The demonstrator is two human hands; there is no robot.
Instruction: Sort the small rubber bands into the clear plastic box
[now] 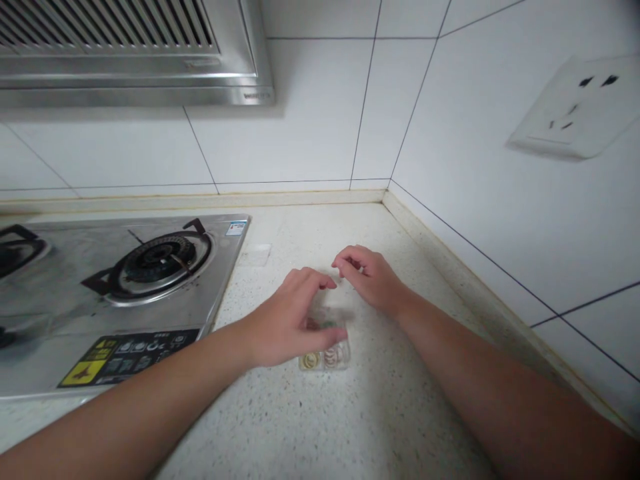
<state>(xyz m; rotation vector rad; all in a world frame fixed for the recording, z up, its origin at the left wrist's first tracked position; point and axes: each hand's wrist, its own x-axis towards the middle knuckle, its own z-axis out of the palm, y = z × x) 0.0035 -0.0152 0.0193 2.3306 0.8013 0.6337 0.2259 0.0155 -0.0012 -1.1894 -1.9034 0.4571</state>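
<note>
A small clear compartment box (324,364) sits on the speckled countertop, partly hidden under my left hand (290,320). Coiled or ring-shaped pieces, yellowish and pinkish, show in its near compartments; their kind is hard to tell. My left hand is open over the box, thumb stretched across it and fingers apart from the thumb. Just beyond and to the right, my right hand (370,275) is closed above the counter, fingers curled and thumb drawn to the index fingertip. Whatever that pinch holds, if anything, is too small to make out.
Left of my hands is a gas stove (220,293) with a black burner (160,260). A flat clear plastic piece (255,255) lies beside it. Overhead at left hangs a steel range hood (200,77). Tiled walls meet behind the counter; a socket (575,110) is on the right one.
</note>
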